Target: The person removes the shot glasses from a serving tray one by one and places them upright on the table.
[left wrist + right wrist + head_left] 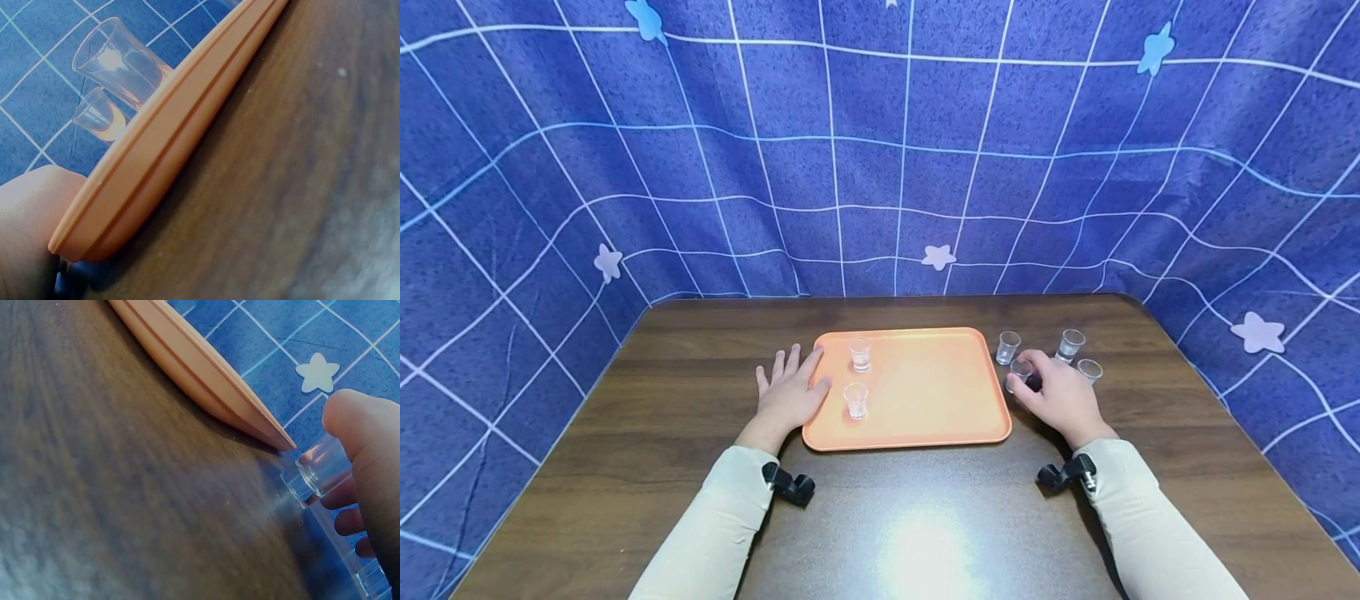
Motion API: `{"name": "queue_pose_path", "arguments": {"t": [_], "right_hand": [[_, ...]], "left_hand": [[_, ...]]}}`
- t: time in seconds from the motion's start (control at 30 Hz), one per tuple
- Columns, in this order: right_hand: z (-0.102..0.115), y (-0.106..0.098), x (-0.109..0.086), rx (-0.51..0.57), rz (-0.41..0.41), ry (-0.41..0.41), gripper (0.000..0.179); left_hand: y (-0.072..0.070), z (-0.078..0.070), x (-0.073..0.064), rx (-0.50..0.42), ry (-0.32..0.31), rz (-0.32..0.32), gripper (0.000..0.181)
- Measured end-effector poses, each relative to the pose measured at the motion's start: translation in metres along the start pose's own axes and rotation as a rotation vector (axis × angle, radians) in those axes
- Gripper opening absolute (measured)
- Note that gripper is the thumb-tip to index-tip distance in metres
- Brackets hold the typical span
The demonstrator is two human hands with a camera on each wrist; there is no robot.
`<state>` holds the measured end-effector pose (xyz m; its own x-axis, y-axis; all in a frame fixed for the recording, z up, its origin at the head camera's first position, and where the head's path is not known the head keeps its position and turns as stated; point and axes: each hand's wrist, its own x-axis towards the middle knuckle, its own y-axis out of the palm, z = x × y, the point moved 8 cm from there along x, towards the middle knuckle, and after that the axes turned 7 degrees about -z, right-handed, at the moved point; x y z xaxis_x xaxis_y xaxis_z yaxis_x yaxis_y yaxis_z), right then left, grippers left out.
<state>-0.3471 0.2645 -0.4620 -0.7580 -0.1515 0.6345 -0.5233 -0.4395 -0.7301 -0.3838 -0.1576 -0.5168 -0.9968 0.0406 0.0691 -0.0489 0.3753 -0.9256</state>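
My left hand (pixel 787 402), fingers straight and spread, rests at the left edge of an orange tray (pixel 925 387), with the thumb over its rim. Two clear shot glasses stand on the tray's left part: the far one (pixel 861 355) and the near one (pixel 856 402). Just right of the tray, my right hand (pixel 1063 402) pinches another clear shot glass (pixel 325 464) between thumb and fingers. That glass is upright, its base close to the tabletop, and the hand partly covers it.
Around my right hand stand more shot glasses: one (pixel 1007 347) by the tray's right edge, one (pixel 1071 343) behind the hand, and one (pixel 1090 369) partly hidden to its right. The brown wooden table (pixel 700 333) meets a blue curtain (pixel 865 167) at the back.
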Motion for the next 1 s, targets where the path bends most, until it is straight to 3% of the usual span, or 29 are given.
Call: {"name": "queue_pose_path", "arguments": {"t": [1.0], "right_hand": [[0.0051, 0.0010, 0.0020, 0.018, 0.000, 0.005, 0.051]], "left_hand": [[0.0010, 0.0015, 0.0008, 0.002, 0.004, 0.000, 0.067]]}}
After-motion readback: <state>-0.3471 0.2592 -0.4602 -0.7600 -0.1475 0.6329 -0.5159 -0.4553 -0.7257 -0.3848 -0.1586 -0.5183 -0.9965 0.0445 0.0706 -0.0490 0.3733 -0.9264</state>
